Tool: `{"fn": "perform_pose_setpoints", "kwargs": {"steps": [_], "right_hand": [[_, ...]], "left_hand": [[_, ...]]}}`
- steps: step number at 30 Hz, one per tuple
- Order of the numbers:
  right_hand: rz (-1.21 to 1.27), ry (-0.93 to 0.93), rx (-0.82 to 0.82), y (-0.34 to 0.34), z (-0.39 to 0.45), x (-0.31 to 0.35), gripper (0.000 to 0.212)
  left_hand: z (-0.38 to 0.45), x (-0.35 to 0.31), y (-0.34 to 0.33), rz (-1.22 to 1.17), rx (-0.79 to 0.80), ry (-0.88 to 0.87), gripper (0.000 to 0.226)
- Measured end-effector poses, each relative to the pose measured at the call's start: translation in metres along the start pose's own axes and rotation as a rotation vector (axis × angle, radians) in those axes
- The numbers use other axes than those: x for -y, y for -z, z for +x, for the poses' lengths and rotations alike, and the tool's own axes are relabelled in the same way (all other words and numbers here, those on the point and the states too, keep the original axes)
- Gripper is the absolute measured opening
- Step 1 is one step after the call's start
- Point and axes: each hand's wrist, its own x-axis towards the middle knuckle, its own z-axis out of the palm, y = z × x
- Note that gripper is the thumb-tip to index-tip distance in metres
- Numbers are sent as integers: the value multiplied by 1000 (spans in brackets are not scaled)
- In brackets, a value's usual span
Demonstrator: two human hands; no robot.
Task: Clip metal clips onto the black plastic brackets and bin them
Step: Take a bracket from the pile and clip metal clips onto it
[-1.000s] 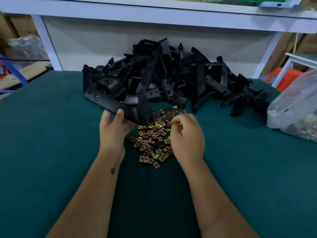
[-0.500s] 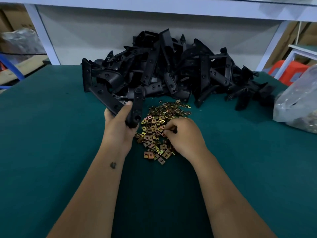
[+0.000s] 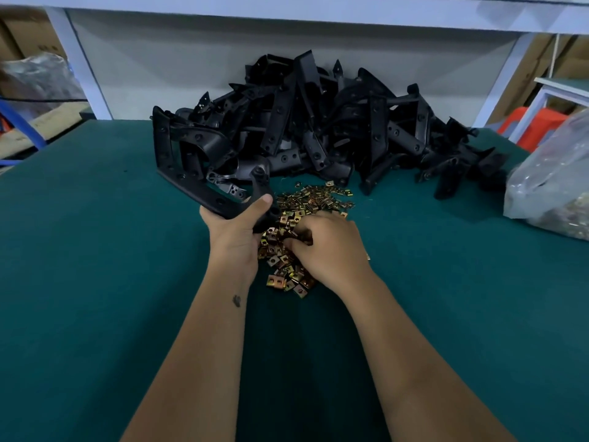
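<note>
Now left hand (image 3: 234,237) grips bracket (image 3: 204,193) beside clips (image 3: 306,202).

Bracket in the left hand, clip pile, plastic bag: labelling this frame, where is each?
bracket (image 3: 204,194), head view, its long flat arm.
clip pile (image 3: 314,199), head view, far part.
plastic bag (image 3: 551,183), head view, its side.

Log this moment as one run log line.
left hand: grips bracket | right hand: fingers curled in clips | bracket pile: behind
</note>
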Motion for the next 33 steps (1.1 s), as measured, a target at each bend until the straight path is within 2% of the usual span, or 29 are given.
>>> {"fn": "perform_pose_setpoints", "kwargs": {"steps": [3,6,11,15,21,29,33], "right_hand": [[27,28,-26,-1,-1,0,23],[79,31,-63,-1,-2,1,17],[352,-70,-162,2,-5,1,18],[572,-185,-199,4,-6,2,14],[799,-218,-235,11,-8,2,16],[909,-235,-255,14,-8,2,18],[1224,-372,-233,16,-6,1,21]], "left_hand": [[2,-1,-1,35,6,6,60],[1,-4,-2,26,56,16,71],[-8,-2,-7,43,206,-11,65],[-12,-5,-10,6,213,20,71],[-11,-9,-2,-11,276,44,60],[-14,-7,0,-48,335,114,53],[-16,-9,-3,-56,330,150,63]]}}
